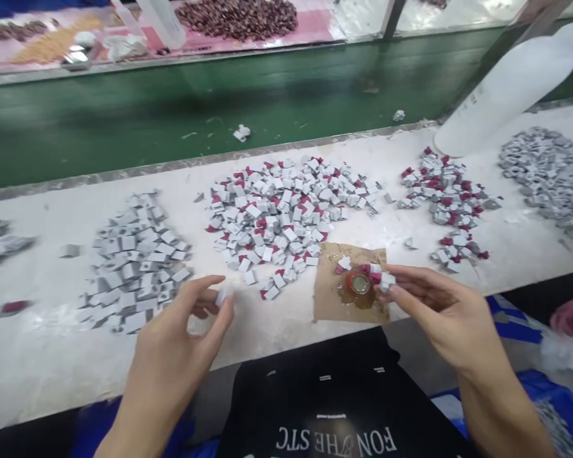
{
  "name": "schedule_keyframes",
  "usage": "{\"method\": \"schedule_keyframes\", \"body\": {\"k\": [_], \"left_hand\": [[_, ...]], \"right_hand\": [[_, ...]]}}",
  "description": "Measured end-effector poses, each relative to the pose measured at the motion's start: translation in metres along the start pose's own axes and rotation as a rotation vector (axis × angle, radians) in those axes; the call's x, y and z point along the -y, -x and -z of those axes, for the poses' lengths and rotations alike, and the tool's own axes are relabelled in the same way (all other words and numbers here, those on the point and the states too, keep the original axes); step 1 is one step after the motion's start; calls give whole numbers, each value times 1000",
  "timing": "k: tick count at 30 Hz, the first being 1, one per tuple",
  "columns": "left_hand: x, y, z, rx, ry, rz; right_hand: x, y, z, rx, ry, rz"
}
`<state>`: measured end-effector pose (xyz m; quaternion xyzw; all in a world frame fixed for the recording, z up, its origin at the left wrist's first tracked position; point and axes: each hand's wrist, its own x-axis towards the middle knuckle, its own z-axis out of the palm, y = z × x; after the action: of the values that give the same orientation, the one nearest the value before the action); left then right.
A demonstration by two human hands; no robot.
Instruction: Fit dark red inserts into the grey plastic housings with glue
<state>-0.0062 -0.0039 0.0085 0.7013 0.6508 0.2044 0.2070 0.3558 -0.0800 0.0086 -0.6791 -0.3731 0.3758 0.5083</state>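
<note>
My left hand (186, 337) is closed on a small grey plastic block (223, 296), pinched between thumb and finger just right of a heap of plain grey blocks (138, 254). In my right hand (439, 312) is a small grey and dark red plastic part (383, 278), gripped at the fingertips. That part is over a piece of brown cardboard (327, 299), next to a small round orange-rimmed cap (360, 284) in a wet, shiny patch. Another grey and red piece (343, 264) lies on the cardboard. Behind it spreads a large heap of grey and red parts (277, 216).
A smaller pile of grey and red parts (451, 191) lies to the right, beside a grey heap (554, 172). A white squeeze bottle (501, 89) stands at the back right. A green belt (172, 121) runs behind the white tabletop (52, 343). Blue bins (549, 394) sit below.
</note>
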Motion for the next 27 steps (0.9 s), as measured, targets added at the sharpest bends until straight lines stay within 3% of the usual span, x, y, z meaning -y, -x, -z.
{"method": "schedule_keyframes", "body": {"k": [4,8,12,17,19,24,27], "left_hand": [[-2,18,-19,112,30,-76],[-4,20,-32,138,104,-54],[-6,24,-31,131,104,42],[5,28,-28,146,121,-55],[6,29,-30,124,159,-32],[-20,34,-37,0,450,171],[-43,30,-39,-3,538,159]], "right_hand": [[-6,8,-3,30,21,-1],[-9,9,0,48,130,120],[-12,8,2,74,169,144],[-15,8,1,99,159,165],[-16,9,0,94,164,171],[-17,9,1,109,161,182],[-16,7,2,101,83,166]]}}
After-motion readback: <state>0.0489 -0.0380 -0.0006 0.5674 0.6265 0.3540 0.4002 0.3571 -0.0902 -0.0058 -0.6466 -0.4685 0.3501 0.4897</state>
